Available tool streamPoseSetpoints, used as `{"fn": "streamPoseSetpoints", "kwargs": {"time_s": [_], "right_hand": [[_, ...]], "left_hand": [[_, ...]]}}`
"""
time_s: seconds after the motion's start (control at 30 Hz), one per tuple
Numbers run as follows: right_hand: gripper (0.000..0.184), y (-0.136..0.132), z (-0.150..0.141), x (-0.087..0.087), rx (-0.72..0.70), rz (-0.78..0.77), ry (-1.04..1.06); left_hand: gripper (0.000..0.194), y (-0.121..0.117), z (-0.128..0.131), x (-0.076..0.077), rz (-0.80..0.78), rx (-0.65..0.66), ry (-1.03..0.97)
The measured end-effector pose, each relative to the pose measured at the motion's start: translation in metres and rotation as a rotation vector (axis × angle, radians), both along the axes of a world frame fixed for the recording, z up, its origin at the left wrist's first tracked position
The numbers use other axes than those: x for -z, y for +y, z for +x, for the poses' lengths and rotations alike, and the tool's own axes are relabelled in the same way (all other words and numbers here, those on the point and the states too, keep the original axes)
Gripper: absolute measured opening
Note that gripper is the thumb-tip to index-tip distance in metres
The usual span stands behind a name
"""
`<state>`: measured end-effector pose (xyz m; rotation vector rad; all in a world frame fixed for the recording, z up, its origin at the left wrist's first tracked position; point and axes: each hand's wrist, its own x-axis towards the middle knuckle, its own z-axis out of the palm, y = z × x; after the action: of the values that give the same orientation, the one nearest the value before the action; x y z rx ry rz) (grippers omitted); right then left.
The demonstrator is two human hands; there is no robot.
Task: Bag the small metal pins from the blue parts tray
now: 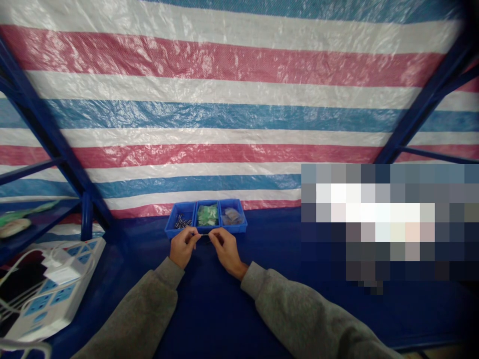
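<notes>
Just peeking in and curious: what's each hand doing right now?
Left hand: closed, pinching one end of a small thin piece.
Right hand: closed, pinching its other end.

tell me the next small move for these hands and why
I'd probably ease both hands slightly back, together. The left hand and right hand appear to pinch opposite ends of one thin piece, close to the front of the blue bins, so an even move should give room without tugging it.
</notes>
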<state>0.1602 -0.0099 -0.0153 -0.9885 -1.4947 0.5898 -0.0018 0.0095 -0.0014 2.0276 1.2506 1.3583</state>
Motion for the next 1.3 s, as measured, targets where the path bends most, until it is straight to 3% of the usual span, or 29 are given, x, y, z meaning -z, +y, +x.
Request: {"fn": "streamPoseSetpoints", "kwargs": {"time_s": [0.27,0.5,0.9,1.03,1.17,1.3], "right_hand": [[0.028,-0.001,0.0,0.0,0.026,0.002,0.032],[0.026,0.001,0.0,0.0,0.0,0.007,-0.021],[0.024,0.001,0.0,0.0,-0.045,0.042,-0.094],[0.023,0.002,0.0,0.0,-0.034,0.022,-0.067],[0.023,0.001,-0.001,-0.001,-0.042,0.029,-0.041],[0.022,0.0,-0.001,-0.002,-0.04,0.028,-0.063]], "left_hand": [[0.026,0.002,0.001,0.002,-0.038,0.086,-0.066],[0.018,0.001,0.002,0.002,0.047,0.069,-0.108],[0.019,0.0,0.004,0.003,0.022,0.058,-0.111],[0.018,-0.001,-0.001,-0.002,0.142,-0.028,-0.026],[0.016,0.01,-0.023,-0.009,0.434,-0.223,0.098],[0.02,0.025,-0.039,-0.012,0.517,-0.298,0.24]]}}
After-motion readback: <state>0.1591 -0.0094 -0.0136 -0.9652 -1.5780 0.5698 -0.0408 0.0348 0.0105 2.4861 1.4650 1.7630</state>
